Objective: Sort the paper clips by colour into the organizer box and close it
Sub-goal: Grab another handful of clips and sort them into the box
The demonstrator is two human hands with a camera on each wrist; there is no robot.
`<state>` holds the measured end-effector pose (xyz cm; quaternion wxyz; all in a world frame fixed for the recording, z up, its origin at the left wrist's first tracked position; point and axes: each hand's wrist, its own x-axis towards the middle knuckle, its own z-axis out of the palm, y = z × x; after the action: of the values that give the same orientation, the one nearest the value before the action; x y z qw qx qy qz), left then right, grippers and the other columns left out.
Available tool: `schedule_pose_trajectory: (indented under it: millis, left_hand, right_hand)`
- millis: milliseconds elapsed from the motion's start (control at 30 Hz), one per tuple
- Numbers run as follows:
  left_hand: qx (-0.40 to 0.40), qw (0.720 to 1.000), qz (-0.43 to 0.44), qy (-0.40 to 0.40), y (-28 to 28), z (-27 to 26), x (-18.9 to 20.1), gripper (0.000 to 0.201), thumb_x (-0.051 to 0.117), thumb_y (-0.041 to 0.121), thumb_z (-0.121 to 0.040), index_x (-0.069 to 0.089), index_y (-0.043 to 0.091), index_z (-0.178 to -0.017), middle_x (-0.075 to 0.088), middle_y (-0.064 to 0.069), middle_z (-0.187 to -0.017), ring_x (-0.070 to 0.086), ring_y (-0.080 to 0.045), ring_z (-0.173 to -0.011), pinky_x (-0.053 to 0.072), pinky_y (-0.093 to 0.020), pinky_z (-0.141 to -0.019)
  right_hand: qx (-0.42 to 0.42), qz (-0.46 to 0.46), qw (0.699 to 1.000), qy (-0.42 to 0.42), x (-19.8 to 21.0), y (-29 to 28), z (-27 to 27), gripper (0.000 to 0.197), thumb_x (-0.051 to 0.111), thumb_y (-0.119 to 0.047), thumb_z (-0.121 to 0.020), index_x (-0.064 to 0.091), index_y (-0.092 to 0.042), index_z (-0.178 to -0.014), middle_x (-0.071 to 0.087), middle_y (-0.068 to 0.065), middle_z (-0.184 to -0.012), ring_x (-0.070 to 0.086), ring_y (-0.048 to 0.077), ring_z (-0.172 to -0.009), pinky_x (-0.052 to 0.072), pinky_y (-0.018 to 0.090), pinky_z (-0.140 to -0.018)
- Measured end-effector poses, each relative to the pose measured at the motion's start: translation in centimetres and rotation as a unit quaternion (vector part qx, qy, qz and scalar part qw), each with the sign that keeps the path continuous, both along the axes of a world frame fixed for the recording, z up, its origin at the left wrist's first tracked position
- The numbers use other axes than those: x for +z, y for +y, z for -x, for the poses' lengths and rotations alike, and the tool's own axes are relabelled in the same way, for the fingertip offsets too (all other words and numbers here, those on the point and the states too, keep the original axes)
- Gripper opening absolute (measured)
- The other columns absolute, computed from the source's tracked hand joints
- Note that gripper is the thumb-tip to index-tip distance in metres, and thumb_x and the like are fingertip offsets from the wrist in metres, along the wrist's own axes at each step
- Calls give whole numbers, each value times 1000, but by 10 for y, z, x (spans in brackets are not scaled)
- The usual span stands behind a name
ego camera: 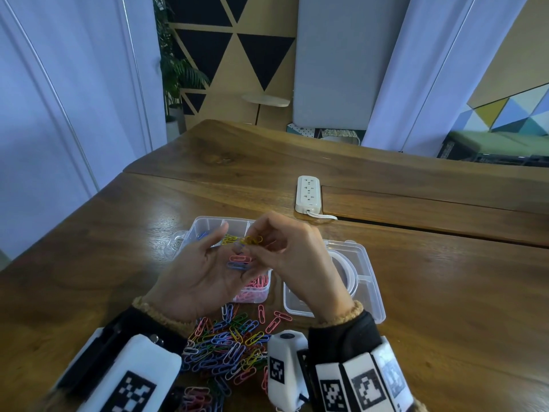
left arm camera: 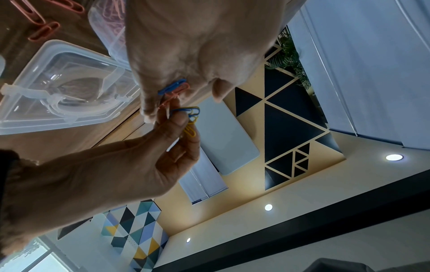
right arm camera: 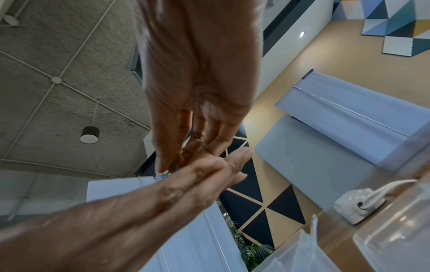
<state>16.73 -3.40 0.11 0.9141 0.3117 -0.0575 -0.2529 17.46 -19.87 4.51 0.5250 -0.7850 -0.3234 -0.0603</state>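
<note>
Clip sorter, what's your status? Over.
Left hand cradles pink and blue clips; right hand pinches yellow clips. Organizer box open, loose pile unsorted. Nothing in the way.

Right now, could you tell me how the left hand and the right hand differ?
The left hand lies palm up, fingers relaxed, carrying a pink clip and a blue clip; the right hand, back up, pinches yellow clips with curled fingers. Both hover over the organizer box.

Two hands (ego camera: 202, 278) (ego camera: 300, 263), one box (ego camera: 208, 222), dozens of clips (ego camera: 228, 346)
</note>
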Motion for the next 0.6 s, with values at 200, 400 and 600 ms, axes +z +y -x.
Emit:
schedule_pose_trajectory:
  millis: [200,400,600]
  left_hand:
    - [7,1000,-6,3,-3,0,0,59,39,32,-101,39,-17,-134,45,-28,-138,47,-29,-127,34,-36,-110]
    - [22,999,10,46,-3,3,4,58,56,25,-93,45,-19,-129,49,-30,-134,54,-31,-119,41,-42,-106]
    - [-1,1000,4,-19,-2,-1,-1,64,21,39,-103,33,-13,-139,39,-26,-144,40,-26,-133,20,-35,-118]
  right_hand:
    - [0,-8,1000,16,-3,1,-3,15,75,0,-70,64,-10,-75,65,-1,-74,64,11,-68,53,20,-63]
    - [-13,-35,999,24,-7,1,-6,15,77,-2,-68,64,-8,-73,67,4,-74,65,15,-66,54,24,-61]
    - [0,-15,1000,-4,-4,-1,-5,12,77,-3,-68,65,-6,-72,66,-5,-68,59,1,-63,43,9,-60]
